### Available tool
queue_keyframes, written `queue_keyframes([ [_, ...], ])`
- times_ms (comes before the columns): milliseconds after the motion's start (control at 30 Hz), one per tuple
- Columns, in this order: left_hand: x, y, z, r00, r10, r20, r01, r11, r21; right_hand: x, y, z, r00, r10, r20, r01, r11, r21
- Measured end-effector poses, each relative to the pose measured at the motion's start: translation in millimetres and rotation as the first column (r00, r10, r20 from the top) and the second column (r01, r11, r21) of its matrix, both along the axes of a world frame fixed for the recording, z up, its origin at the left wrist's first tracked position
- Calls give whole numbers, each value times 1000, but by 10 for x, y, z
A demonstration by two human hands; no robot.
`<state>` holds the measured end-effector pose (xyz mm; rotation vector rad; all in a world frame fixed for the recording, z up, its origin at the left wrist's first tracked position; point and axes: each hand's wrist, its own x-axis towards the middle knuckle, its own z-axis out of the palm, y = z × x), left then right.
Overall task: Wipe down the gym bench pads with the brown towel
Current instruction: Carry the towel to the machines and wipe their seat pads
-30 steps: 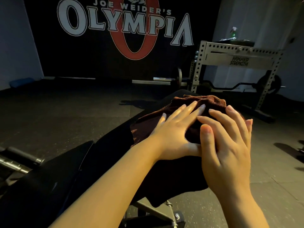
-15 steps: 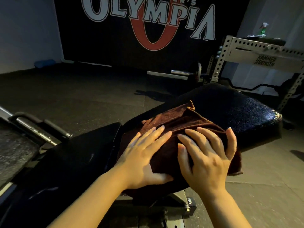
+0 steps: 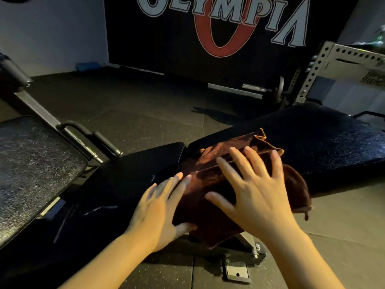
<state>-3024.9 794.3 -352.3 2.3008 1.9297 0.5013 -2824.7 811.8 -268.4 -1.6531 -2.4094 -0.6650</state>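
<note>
The brown towel (image 3: pixel 210 178) lies folded across the black bench, near the gap between the long back pad (image 3: pixel 325 140) and the seat pad (image 3: pixel 133 174). My right hand (image 3: pixel 254 195) presses flat on top of the towel with its fingers spread. My left hand (image 3: pixel 160 207) lies flat at the towel's left edge, fingers straight, thumb against the towel's near side. The towel's right end hangs over the near side of the back pad. Both hands are slightly blurred.
Another black pad (image 3: pixel 31 167) and a metal frame with handles (image 3: pixel 83 138) stand to the left. A pale perforated rack (image 3: pixel 318 65) and a barbell (image 3: pixel 256 88) are at the back right. The bench's base foot (image 3: pixel 237 272) rests on dark rubber flooring.
Both hands have drawn the towel along the back pad toward the seat end. My left hand has slid off the towel's top to its left edge. More of the back pad is uncovered.
</note>
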Motion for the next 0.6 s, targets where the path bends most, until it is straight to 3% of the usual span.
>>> queue_keyframes([
  [67, -107, -97, -161, 997, 58, 57, -60, 998, 23, -180, -10, 1, 991, 26, 134, -5, 989, -150],
  [200, -200, -123, -377, 997, 32, 74, -50, 966, 254, -582, 110, -74, 936, 123, 330, -6, 943, -334],
  [300, -201, -113, -463, 996, -11, 87, -30, 889, 458, -798, 250, -192, 899, 235, 370, -57, 899, -433],
  [367, -213, -100, -468, 998, 22, 67, -51, 879, 475, -802, 299, -182, 902, 270, 338, -97, 887, -451],
  [433, -229, -93, -479, 998, 47, 46, -63, 891, 450, -693, 306, -87, 913, 253, 320, -94, 894, -439],
  [600, -264, -62, -551, 998, 64, 26, -69, 898, 435, -77, 251, 427, 949, 5, 316, 124, 913, -388],
])
